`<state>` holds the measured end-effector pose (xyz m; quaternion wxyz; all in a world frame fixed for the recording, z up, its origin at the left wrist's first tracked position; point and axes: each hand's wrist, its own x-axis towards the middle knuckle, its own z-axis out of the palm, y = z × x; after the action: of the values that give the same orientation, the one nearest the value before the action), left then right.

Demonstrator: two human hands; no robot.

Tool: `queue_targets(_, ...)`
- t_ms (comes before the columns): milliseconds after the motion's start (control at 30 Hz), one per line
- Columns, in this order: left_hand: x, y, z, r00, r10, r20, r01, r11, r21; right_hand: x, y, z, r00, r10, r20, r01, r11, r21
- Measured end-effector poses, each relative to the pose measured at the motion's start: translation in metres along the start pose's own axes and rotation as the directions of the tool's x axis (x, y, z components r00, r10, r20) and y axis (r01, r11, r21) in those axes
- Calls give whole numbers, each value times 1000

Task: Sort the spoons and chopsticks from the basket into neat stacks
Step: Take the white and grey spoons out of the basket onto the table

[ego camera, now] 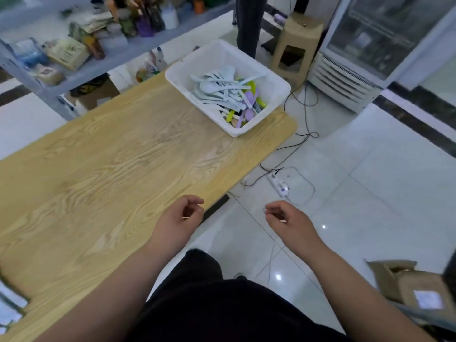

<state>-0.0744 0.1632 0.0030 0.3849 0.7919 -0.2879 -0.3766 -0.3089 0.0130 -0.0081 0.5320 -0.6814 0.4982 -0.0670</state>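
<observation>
Two empty hands, fingers loosely curled: left hand (181,218) over the table (111,169)'s near edge, right hand (287,222) beyond it above the floor (370,193). I see the basket (249,130) on the table's far corner, spoons (222,88) jumbled inside, most handles slanting toward its near-right side.

Wearing black top (222,314), black trouser leg (197,265). Forearms (118,280) bare to frame edge; left hand (177,218), right hand (288,220) bare too.

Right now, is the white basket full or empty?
Partly full, not empty: a loose heap of pale, green and purple spoons covers the bottom of the white basket, below its rim. How deep the heap goes: cannot tell.
</observation>
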Motion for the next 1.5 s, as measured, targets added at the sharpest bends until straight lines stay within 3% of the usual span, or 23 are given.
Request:
queue_targets(367,119,49,32,988,-27,152,27,1000,-2,125,-35,-79,996,-20,-89,13,997,-81)
queue_targets(500,176,90,40,988,22,155,-28,999,32,153,-35,-94,997,15,-72,-19,998,-58)
queue_targets(733,257,146,56,1000,-14,-10,13,999,-53,224,-38,-131,992,-15,126,31,992,-123)
queue_targets(967,280,164,76,955,-199,-220,170,974,-147,359,-103,-165,902,-178,394,263,950,-171)
queue_targets(1200,277,171,120,850,-356,-388,258,924,-283,456,-167,-138,728,-330,601,540,816,-206)
queue_targets(1367,272,175,145,852,-360,-381,253,919,-301,501,-188,-102,705,-374,602,661,654,-369)
queue_targets(1500,290,174,137,841,-368,-396,253,916,-311,520,-197,-80,726,-299,620,672,501,-546)
